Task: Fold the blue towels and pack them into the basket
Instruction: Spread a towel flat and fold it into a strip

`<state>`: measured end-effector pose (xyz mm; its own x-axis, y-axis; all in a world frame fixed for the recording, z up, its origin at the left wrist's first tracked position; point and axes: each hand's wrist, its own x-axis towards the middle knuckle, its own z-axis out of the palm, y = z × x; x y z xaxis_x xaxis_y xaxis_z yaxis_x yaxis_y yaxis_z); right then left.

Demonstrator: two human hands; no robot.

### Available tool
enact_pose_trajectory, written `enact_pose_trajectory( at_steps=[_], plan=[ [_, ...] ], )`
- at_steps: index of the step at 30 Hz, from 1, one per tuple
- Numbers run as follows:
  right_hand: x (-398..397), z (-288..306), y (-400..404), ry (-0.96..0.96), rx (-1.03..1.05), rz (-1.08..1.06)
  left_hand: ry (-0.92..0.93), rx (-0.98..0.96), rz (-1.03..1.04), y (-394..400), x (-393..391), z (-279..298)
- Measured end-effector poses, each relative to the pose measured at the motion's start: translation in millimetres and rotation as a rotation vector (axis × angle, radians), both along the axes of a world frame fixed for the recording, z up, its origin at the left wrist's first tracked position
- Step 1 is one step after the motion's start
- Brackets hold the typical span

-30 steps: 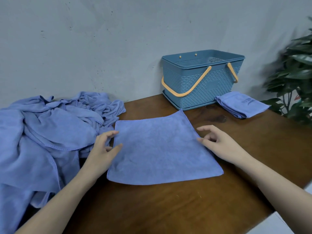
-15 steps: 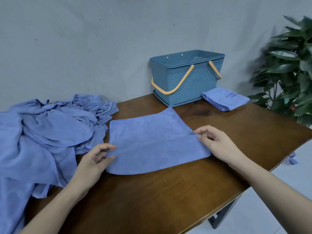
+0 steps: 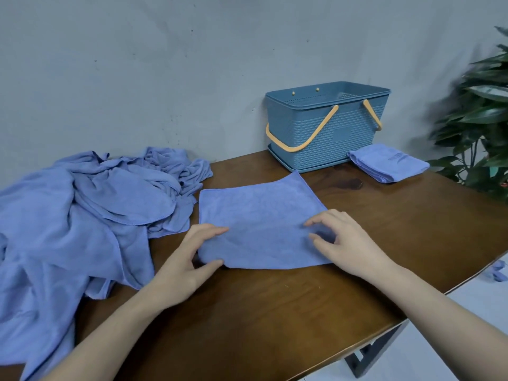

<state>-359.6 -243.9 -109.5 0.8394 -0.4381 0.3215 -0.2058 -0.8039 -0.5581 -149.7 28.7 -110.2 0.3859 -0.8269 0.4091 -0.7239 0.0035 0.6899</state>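
A flat blue towel [image 3: 261, 213] lies spread on the brown table [image 3: 275, 312], in front of the blue basket [image 3: 324, 138] with orange handles. My left hand [image 3: 187, 259] pinches the towel's near left corner, thumb under the edge and fingers on top. My right hand [image 3: 349, 243] covers the near right corner and pinches the cloth between thumb and fingers. A folded blue towel [image 3: 387, 163] rests just right of the basket. The basket's inside shows no towels from here.
A big heap of unfolded blue towels [image 3: 82, 215] covers the table's left side and hangs over its edge. A leafy plant [image 3: 481, 119] stands past the right end. The table's near right edge runs diagonally; a blue scrap [image 3: 497, 270] lies on the floor.
Both hands slid from the towel's side edges toward me to its near corners and took hold there. The near left corner is now slightly lifted.
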Motion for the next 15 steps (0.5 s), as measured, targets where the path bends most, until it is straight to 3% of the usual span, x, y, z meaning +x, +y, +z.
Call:
enact_pose_trajectory(
  at_steps=[3, 7, 11, 15],
  plan=[
    [-2, 1, -1, -0.039, 0.014, -0.194, 0.157, -0.068, 0.075, 0, -2, 3],
    [-20, 4, -9, 0.012, 0.198, -0.381, 0.167, -0.062, 0.11, 5, -1, -1],
    [-36, 2, -13, 0.166, 0.225, -0.318, 0.216, -0.103, 0.124, 3, -7, 5],
    [-46, 14, -7, 0.044, 0.519, -0.185, 0.265, -0.037, 0.002, 7, -10, 10]
  ],
)
